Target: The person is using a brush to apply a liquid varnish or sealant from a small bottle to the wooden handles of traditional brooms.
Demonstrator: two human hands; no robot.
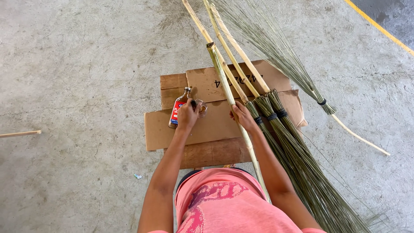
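My right hand (pixel 243 115) grips a bamboo stick (pixel 224 80) that runs from the top centre down past my body. My left hand (pixel 188 114) is closed on a small object with a dark tip, over a small glass jar (pixel 201 108); what the object is I cannot tell. A flat glass bottle with a red label (pixel 177 111) lies just left of that hand. All this sits on flattened brown cardboard (pixel 207 129). Right of the held stick lie several brooms (pixel 297 159) of green-brown fibres bound with black bands to bamboo handles.
Another broom (pixel 297 73) lies apart at the upper right, its thin handle (pixel 360 138) pointing to the lower right. A stick end (pixel 19 133) enters from the left edge. The floor is bare concrete, with a yellow painted line (pixel 379 26) at the top right.
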